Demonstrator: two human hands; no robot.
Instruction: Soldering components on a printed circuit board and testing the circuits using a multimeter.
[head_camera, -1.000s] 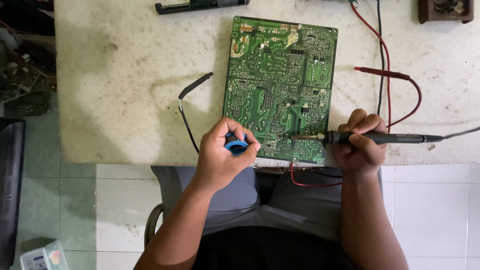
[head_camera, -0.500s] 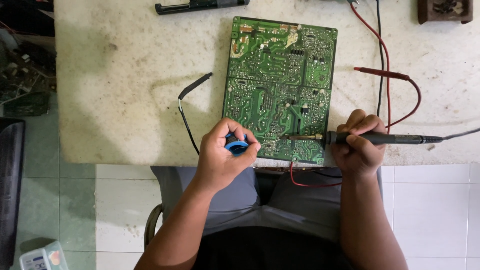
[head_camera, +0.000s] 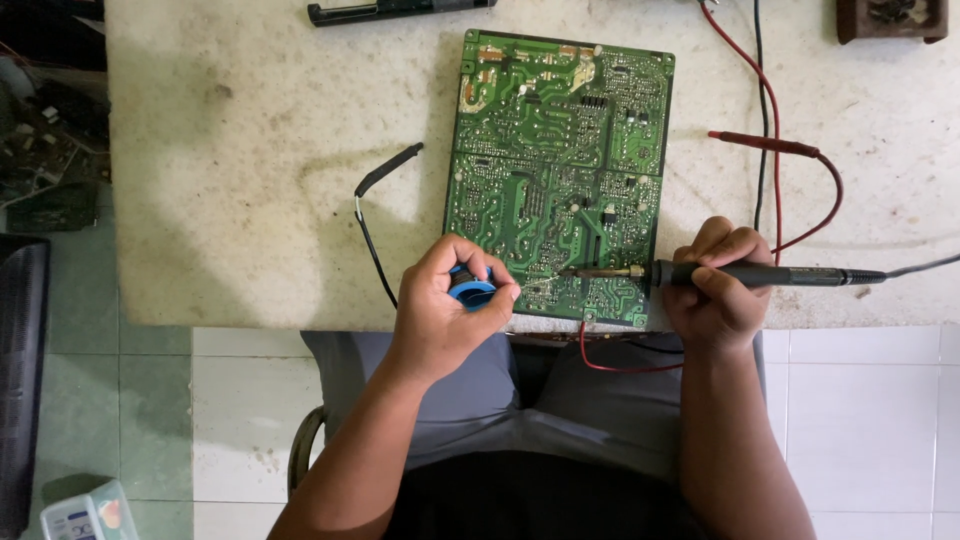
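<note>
Green circuit board (head_camera: 558, 175) under both hands | left hand (head_camera: 447, 312) fingers curled tight around blue spool (head_camera: 471, 291) | right hand (head_camera: 718, 285) fingers clamped on soldering iron (head_camera: 745, 274), tip touching board

soldering iron (head_camera: 740, 273) tip-down on green board (head_camera: 560, 160)

The left part of the table (head_camera: 240, 160) is bare, so a hand can move there freely. A black probe (head_camera: 388, 170) with its thin wire lies in the middle. The green board (head_camera: 560, 170) fills the center. On the right, red wires (head_camera: 775, 150) and a black cable (head_camera: 757, 120) cross the table.
</note>
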